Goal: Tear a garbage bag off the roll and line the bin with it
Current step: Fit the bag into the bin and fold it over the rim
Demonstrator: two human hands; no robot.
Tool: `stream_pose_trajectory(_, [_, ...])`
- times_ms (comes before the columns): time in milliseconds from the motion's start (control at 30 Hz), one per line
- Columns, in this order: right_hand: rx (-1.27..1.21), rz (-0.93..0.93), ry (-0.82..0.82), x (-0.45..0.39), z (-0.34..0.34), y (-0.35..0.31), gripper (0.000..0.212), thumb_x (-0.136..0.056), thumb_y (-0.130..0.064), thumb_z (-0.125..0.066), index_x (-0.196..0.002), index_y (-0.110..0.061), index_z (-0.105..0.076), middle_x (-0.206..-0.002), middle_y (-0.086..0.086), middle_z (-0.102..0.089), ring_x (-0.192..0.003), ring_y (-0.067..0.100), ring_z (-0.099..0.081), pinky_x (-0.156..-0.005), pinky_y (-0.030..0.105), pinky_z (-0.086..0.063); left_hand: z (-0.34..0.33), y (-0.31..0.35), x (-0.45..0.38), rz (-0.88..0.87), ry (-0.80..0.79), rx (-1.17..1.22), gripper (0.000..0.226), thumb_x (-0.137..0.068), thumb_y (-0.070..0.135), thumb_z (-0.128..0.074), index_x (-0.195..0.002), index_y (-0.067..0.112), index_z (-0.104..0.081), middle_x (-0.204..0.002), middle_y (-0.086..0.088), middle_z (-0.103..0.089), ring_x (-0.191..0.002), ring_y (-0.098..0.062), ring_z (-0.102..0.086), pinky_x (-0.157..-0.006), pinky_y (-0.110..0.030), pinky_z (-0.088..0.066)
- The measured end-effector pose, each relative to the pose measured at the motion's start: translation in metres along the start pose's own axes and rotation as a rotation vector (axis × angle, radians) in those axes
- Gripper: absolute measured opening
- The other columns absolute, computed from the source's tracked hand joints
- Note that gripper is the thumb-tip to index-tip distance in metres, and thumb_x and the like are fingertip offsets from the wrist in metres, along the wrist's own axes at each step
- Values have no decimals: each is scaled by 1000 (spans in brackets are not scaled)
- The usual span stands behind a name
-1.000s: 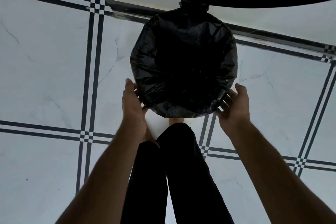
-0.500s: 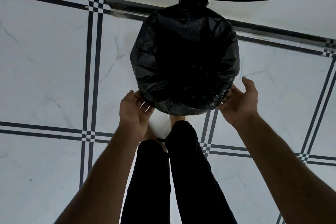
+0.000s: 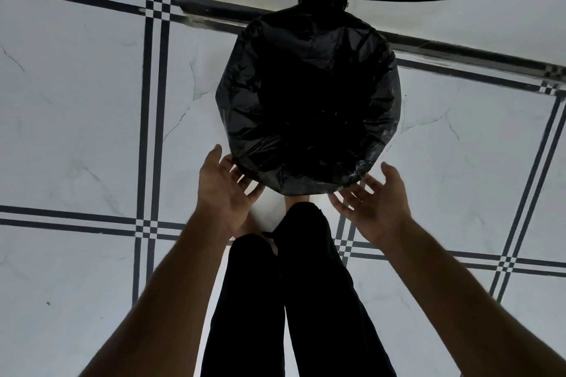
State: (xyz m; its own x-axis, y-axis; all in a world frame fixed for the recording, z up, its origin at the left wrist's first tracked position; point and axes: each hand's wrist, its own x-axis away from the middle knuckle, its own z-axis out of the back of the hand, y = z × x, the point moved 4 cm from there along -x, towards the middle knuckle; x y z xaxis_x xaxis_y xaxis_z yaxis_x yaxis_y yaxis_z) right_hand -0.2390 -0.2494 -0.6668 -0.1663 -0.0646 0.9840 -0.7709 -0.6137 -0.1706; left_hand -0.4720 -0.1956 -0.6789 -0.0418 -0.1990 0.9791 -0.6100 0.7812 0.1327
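Just beyond both open hands' fingertips, the bag-lined bin (image 3: 307,101) on tiles.

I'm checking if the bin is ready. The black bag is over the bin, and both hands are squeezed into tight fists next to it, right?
Not quite. The black bag does cover the bin, but the left hand and right hand are open, fingers spread beside its near edge, not fists. The head view shows this.

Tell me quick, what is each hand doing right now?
Left hand: open, fingers spread, against the garbage bag at the bin's near rim, gripping nothing.
Right hand: open, fingers spread beside the bag, holding nothing.
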Motion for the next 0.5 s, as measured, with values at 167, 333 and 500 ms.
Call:
stream_pose_trajectory(167, [-119, -14, -88, -3, -11, 9, 52, -94, -53, -43, -116, -11, -64, -109, 12, -73, -103, 28, -69, -95, 50, -51, 0, -7, 4, 23, 6, 46, 50, -100, 47, -40, -124, 8, -60, -117, -11, -68, -113, -29, -64, -90, -44, -53])
stream_pose_trajectory(333, [-240, 1, -111, -12, -12, 9, 58, -93, -56, -40, -117, -11, -66, -110, 12, -73, -107, 28, -68, -101, 51, -47, 6, -13, 4, 0, 0, 29, 54, -101, 48, -38, -125, 5, -60, -110, -12, -72, -110, -28, -67, -100, -43, -50])
stream_pose_trajectory(500, [-262, 34, -102, -16, -13, 6, 58, -93, -54, -40, -118, -9, -65, -112, 12, -73, -109, 29, -67, -101, 47, -48, 4, -12, 1, -7, -9, -30, 51, -100, 51, -35, -119, 12, -63, -119, -10, -70, -116, -27, -63, -107, -47, -44])
